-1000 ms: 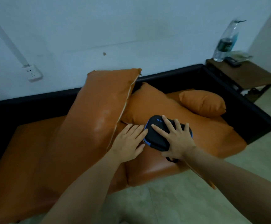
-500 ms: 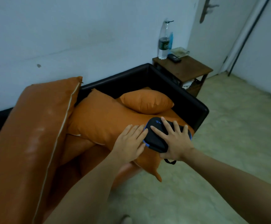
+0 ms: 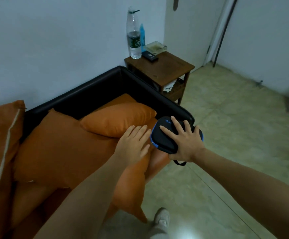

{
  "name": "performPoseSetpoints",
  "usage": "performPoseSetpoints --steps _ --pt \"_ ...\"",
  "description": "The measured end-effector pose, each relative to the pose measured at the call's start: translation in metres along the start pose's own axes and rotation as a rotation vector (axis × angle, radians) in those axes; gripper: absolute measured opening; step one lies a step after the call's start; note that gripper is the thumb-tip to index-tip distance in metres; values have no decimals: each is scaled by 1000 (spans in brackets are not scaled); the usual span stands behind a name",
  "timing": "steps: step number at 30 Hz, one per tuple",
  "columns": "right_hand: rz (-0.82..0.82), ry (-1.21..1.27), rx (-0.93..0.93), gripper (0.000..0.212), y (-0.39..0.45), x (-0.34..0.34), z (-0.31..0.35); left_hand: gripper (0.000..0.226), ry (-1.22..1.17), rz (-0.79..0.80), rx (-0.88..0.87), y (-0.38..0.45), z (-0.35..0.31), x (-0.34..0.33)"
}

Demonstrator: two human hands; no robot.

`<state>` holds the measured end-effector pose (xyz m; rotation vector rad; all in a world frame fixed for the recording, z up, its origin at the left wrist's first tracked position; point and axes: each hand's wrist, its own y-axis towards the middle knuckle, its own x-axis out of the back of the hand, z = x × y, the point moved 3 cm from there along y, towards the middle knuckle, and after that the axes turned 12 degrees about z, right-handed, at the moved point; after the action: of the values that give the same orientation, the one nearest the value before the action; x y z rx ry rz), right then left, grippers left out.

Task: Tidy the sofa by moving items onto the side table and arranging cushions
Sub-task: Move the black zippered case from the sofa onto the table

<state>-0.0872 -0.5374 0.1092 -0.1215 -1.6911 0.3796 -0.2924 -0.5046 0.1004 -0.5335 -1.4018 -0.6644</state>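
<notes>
Fingers of the right hand (image 3: 185, 142) spread over and grip a black pouch (image 3: 166, 137) held at the sofa's (image 3: 140, 87) front corner, the left hand (image 3: 133, 145) flat and open beside it on a big orange cushion (image 3: 62, 144), the side table (image 3: 166, 69) well beyond.

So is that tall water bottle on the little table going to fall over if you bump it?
Probably, yes. The bottle is tall and thin on a small base, and it looks mostly empty, so likely light. It stands near the side table back corner, so it might roll off.
</notes>
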Motion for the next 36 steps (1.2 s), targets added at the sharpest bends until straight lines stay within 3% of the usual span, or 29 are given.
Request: performPoseSetpoints --steps 15,27,36 --pt "25 45 -53 108 119 33 -172 53 -14 43 -2 218 9 12" --pt "55 19 103 106 252 70 -302 54 19 172 277 375 15 19" --pt "133 -10 184 109 354 84 -328 49 57 234 410 433 53 -6"
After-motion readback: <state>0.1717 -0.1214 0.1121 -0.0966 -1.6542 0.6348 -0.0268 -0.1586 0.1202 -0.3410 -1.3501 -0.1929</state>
